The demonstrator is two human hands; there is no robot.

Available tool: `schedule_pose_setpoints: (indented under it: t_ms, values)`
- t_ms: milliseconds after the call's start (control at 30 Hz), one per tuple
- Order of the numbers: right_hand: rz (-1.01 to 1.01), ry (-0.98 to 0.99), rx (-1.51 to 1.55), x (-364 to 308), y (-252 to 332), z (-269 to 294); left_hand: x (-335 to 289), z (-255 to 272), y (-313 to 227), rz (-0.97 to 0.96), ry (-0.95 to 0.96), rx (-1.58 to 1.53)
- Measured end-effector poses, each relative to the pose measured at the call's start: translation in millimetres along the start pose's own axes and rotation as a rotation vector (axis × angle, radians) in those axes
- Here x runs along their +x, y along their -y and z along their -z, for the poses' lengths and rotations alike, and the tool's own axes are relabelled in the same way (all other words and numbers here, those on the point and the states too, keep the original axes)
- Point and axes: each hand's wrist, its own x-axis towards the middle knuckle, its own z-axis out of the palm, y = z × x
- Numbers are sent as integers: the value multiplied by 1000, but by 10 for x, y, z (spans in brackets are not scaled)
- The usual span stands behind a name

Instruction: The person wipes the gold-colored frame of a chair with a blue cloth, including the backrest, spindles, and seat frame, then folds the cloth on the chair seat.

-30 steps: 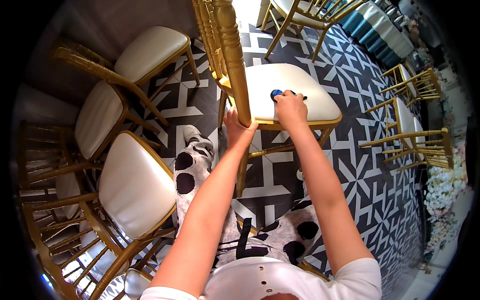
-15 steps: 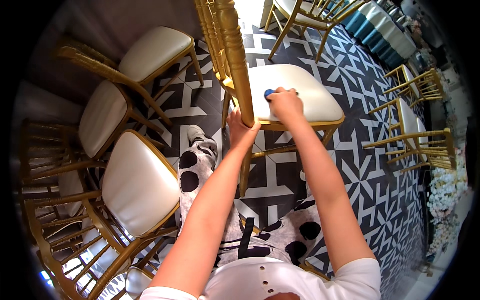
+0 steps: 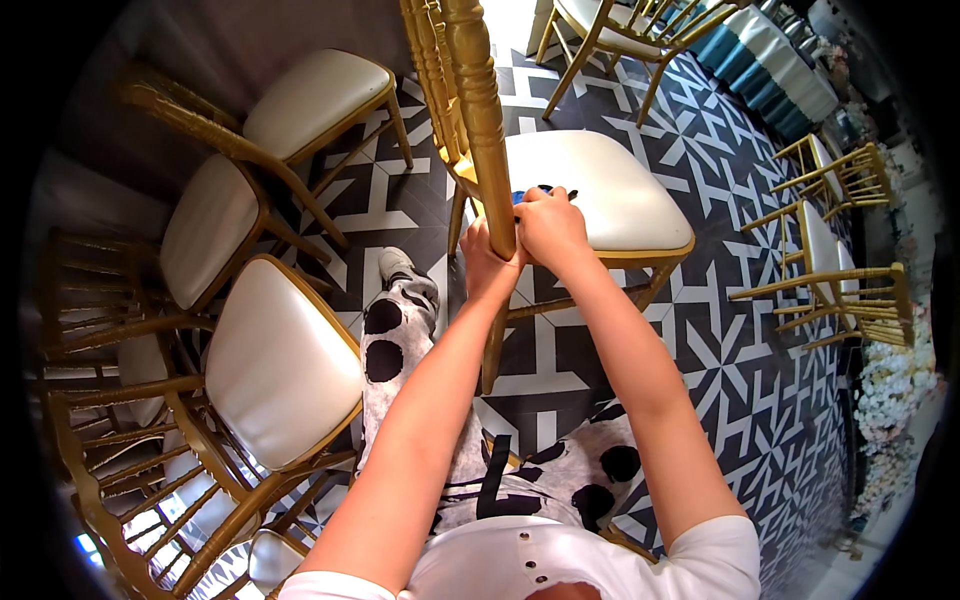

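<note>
A gold chair with a white padded seat (image 3: 610,190) stands in front of me, its turned back post (image 3: 480,110) rising on the left. Low on that post, near seat level, my left hand (image 3: 488,262) is closed around it. My right hand (image 3: 552,225) is closed on a small blue and black object (image 3: 522,196), pressed to the seat's rear corner beside the post. Fingers cover most of this object, so its kind is unclear. The two hands are close together, with the post's foot between them and me.
Several more gold chairs with white seats (image 3: 285,365) crowd the left side. Another chair (image 3: 620,40) stands beyond, and two more (image 3: 835,255) at the right. A table with white and teal cloth (image 3: 770,65) is far right, white flowers (image 3: 885,400) below it. The floor is patterned black and white.
My right hand has slid left across the seat with the blue and black object, from near the seat's front middle to the back post. My left hand keeps its hold on the post.
</note>
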Motion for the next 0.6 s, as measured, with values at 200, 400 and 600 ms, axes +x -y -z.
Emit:
schedule_pose_setpoints:
  t_ms: [200, 400, 600]
  values:
    - [-332, 161, -133, 227, -655, 144, 68, 14, -12, 12, -24, 30]
    - [-561, 165, -90, -89, -1177, 413, 15, -64, 43, -24, -136, 15]
    - [-171, -28, 23, -233, -508, 177, 10, -104, 38, -54, -135, -7]
